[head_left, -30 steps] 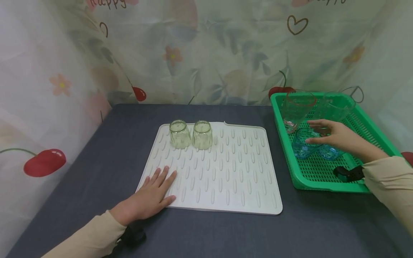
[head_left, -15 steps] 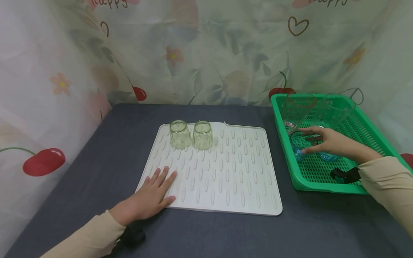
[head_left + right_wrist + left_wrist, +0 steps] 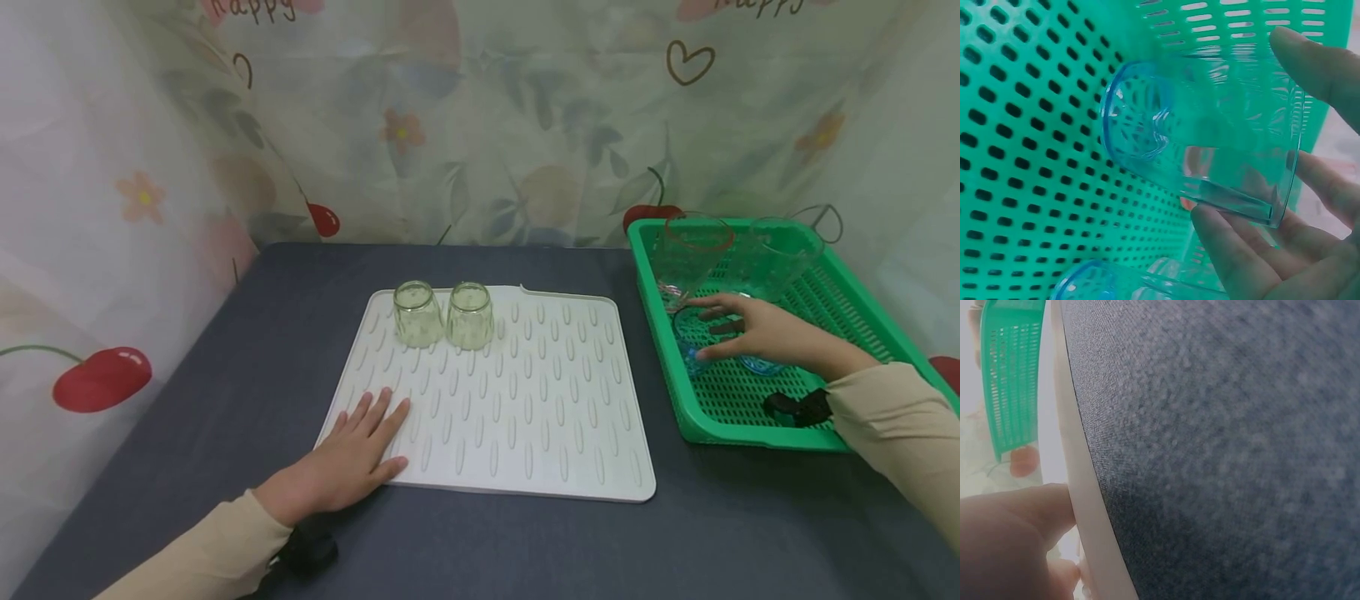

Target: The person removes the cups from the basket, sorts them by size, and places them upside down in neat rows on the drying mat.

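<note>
My right hand [image 3: 772, 333] is inside the green basket, gripping a clear blue glass [image 3: 1210, 137]. In the right wrist view, the thumb lies on one side of this glass near its rim and several fingers lie on the other. A second blue glass [image 3: 1094, 284] lies close by, partly hidden by the hand in the head view. My left hand [image 3: 341, 467] rests with spread fingers on the near left corner of a white ridged draining mat [image 3: 517, 450]. Two pale green glasses, one left [image 3: 418, 321] and one right [image 3: 471, 321], stand upside down side by side on the mat.
The green basket [image 3: 757, 436] stands on the right of the dark tabletop [image 3: 480, 550]. At its back are a tall glass with a red rim [image 3: 693, 246] and a clear glass mug [image 3: 783, 250] with a handle. A patterned curtain [image 3: 525, 133] closes off the back and sides.
My right hand has lowered onto the blue glass and taken hold of it, and that glass has shifted slightly left in the basket. My left hand has stayed on the mat.
</note>
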